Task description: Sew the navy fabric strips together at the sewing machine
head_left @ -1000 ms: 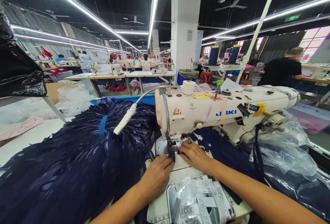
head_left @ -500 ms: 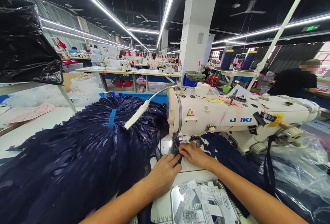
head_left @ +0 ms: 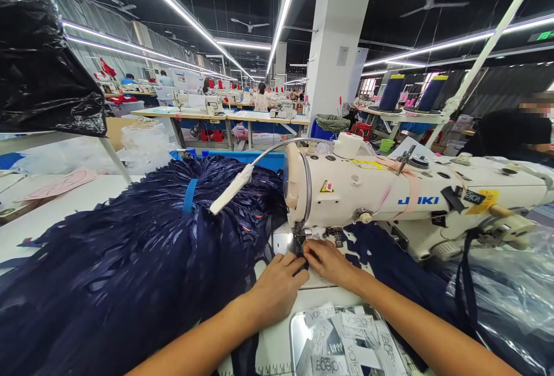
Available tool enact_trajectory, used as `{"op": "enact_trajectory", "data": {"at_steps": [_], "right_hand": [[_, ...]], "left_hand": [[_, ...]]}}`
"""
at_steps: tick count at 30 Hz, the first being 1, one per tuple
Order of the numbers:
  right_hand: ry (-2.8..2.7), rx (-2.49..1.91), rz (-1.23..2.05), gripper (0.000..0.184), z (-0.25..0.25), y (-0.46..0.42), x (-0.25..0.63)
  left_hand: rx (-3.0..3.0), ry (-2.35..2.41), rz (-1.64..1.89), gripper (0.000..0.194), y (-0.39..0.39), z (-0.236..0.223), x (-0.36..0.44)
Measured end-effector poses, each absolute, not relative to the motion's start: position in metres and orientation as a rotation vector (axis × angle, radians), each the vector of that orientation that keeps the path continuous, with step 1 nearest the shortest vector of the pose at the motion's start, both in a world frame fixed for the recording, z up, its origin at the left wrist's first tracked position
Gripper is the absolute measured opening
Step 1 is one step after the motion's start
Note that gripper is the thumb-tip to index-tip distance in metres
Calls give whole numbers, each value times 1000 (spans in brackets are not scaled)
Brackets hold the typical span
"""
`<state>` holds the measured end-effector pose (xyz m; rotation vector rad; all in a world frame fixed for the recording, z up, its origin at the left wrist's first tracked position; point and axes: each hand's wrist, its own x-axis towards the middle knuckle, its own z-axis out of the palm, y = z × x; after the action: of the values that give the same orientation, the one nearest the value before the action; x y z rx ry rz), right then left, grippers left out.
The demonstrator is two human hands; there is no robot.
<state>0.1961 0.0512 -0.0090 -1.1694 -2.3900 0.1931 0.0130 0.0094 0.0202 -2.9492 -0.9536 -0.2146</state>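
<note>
Both of my hands are at the needle end of a white sewing machine, just in front of its presser foot. The fingers of my left hand are closed on a small piece of navy fabric, mostly hidden under them. My right hand pinches the same dark piece from the other side, close to the needle. The fingertips of the two hands nearly touch. To the left lies a large heap of navy garments, gathered by a blue band.
A metal tray of printed white labels sits in front of my hands. A gooseneck lamp hangs over the heap. More navy fabric and clear plastic lie right. A black bag hangs left.
The camera view has turned, shifting the scene rightward. My left hand has come forward over the navy fabric, closer to my right hand, which stays beside the presser foot.
</note>
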Motion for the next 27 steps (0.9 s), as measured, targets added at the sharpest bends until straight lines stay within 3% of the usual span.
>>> {"op": "enact_trajectory", "data": {"at_steps": [9, 27], "right_hand": [[-2559, -789, -238, 26, -3, 33, 210], [-2612, -794, -180, 32, 4, 54, 218]], "left_hand": [[-2891, -934, -440, 28, 6, 11, 12], [-2694, -1009, -411, 24, 23, -1, 29]]}}
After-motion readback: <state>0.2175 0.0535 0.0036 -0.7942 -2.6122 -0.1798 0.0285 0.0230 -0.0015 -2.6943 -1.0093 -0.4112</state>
